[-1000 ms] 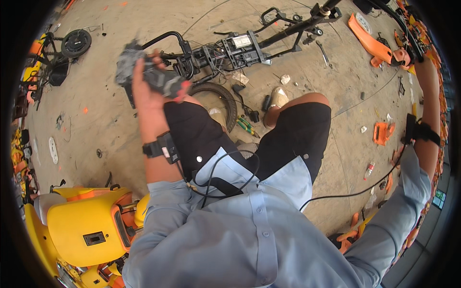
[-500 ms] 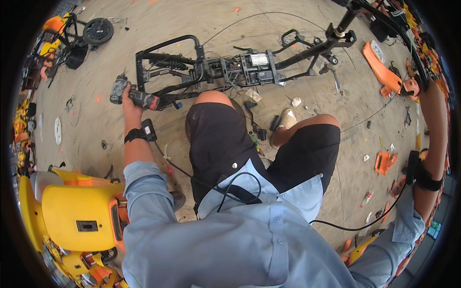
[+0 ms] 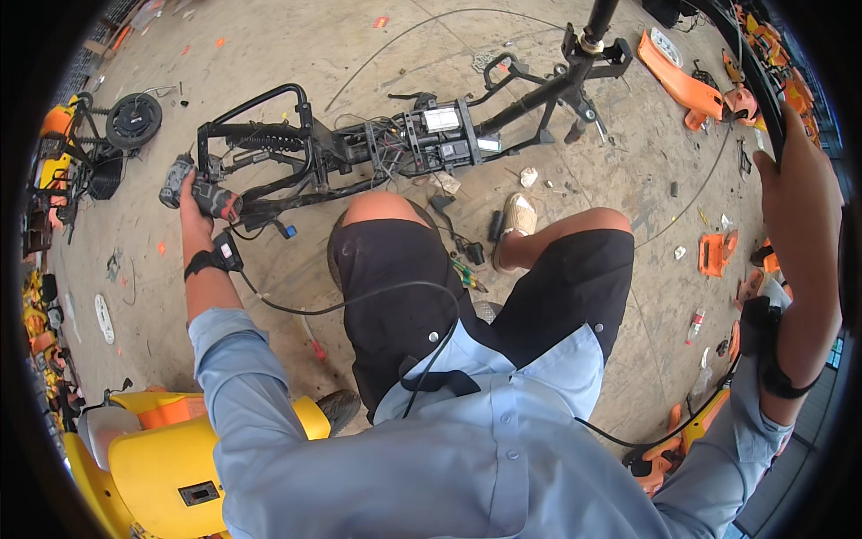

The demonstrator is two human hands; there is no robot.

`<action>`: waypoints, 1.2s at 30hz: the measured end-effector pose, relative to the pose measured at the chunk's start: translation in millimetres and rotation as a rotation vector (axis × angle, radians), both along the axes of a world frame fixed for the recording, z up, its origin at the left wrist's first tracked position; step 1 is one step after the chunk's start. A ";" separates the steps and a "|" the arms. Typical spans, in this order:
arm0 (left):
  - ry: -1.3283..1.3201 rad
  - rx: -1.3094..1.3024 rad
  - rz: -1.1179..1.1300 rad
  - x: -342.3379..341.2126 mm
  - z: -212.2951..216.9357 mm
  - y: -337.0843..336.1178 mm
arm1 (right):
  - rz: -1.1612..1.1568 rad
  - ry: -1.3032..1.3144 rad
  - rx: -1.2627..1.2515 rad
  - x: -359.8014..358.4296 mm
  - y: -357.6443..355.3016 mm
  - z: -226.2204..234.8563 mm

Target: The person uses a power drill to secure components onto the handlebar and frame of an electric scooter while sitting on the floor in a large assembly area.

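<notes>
The left hand (image 3: 191, 199) is closed around the grip of a drill (image 3: 199, 190), a grey and red power tool held out at arm's length. The drill sits just beside the rear loop of a black frame (image 3: 359, 153) that lies stripped on the concrete floor (image 3: 296, 54), with wiring and grey boxes exposed along its middle. A black wristband (image 3: 213, 260) circles the left wrist.

The right hand (image 3: 802, 193) is raised at the right edge of the view. Its fingers curl around a thin dark cable (image 3: 750, 76) (the cable curves up toward the top edge), so the hand is clamped on it.

The person stands over the frame in black shorts and a light blue shirt; one sandal (image 3: 514, 216) shows just beyond the right knee. A yellow scooter body (image 3: 153, 458) stands at the lower left. A loose wheel (image 3: 134, 119) rests at the upper left, well apart from the drill. Orange panels (image 3: 680, 83) lie scattered at the upper right.
</notes>
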State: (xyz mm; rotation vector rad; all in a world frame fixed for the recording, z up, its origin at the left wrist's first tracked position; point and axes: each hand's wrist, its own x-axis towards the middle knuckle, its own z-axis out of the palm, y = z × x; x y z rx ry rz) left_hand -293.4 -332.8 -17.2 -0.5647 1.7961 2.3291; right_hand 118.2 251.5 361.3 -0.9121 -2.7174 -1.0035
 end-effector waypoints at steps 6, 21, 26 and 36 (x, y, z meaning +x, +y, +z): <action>-0.100 -0.174 -0.120 -45.4 35.6 18.3 | -0.001 -0.230 -0.108 -5.9 -31.6 33.8; -0.189 -0.066 0.027 34.1 39.5 2.4 | 0.036 -0.174 -0.214 -19.5 96.4 72.0; -0.157 -0.063 0.073 64.8 51.6 33.6 | 0.070 -0.061 -0.265 -34.1 177.5 53.6; -0.153 -0.015 0.236 124.0 41.0 29.3 | -0.002 0.065 -0.126 58.0 162.0 13.2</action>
